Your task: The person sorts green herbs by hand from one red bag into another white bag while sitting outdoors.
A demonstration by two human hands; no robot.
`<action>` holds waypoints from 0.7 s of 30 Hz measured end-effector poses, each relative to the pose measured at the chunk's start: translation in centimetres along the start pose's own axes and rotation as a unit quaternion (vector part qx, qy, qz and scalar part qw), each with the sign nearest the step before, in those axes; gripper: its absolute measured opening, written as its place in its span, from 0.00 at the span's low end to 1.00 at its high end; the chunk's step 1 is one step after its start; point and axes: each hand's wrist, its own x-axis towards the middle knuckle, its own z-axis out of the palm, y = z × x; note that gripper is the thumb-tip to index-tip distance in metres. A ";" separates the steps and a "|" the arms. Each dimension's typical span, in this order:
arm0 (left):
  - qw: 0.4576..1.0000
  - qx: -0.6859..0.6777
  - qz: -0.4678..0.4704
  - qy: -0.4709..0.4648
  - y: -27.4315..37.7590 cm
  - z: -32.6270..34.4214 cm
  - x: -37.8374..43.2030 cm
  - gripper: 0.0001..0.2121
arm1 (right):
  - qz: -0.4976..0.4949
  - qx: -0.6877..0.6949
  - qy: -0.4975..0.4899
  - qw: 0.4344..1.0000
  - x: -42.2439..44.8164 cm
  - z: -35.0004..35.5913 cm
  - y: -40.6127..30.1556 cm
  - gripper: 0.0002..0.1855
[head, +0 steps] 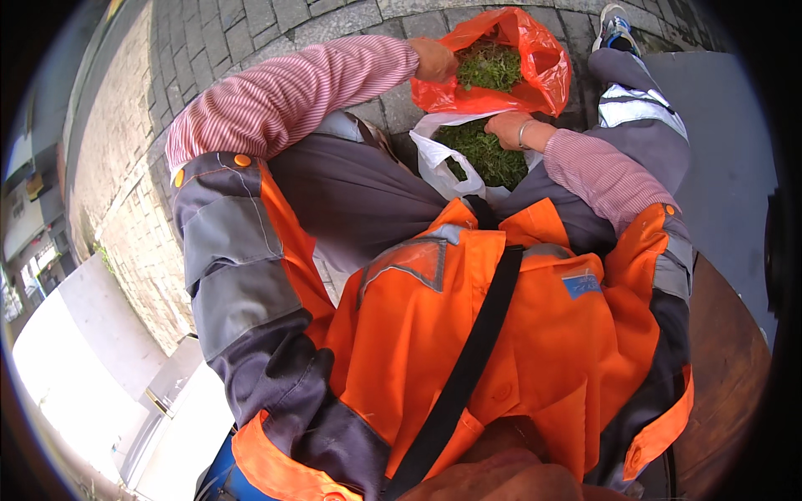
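My left hand (435,60) grips the left rim of a red plastic bag (545,75), its fingertips partly hidden. Inside that bag lies a heap of small leafy green plants (490,66). Just below, between my knees, a white plastic carrier bag (446,168) stands with its mouth spread and holds more of the same greens (482,150). My right hand (515,130), with a metal bangle at the wrist, reaches over the white bag. Its curled fingers touch the greens there, and whether they pinch any is hidden.
Grey paving bricks (257,28) lie under the bags. My outstretched leg ends in a sneaker (616,28) at top right. A flat grey surface (720,144) is beside that leg, with a brown wooden surface (720,369) nearer me. A black strap (463,357) crosses my orange jacket.
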 end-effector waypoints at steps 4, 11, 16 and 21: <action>1.000 0.020 0.017 -0.015 -0.5 -0.1 -0.3 0.15 | -0.007 0.048 0.025 0.999 -4.6 -2.7 0.2 0.25; 0.999 0.016 0.013 -0.025 -0.7 0.0 0.0 0.15 | -0.080 0.167 0.112 0.976 -5.6 -2.3 2.5 0.24; 0.999 0.025 0.006 -0.033 0.1 -0.3 0.0 0.14 | -0.040 0.054 0.118 0.991 -3.8 -1.1 0.8 0.18; 0.999 0.031 0.015 -0.042 0.1 -0.1 -0.3 0.14 | -0.055 0.069 0.144 0.986 -2.4 -3.1 -0.9 0.06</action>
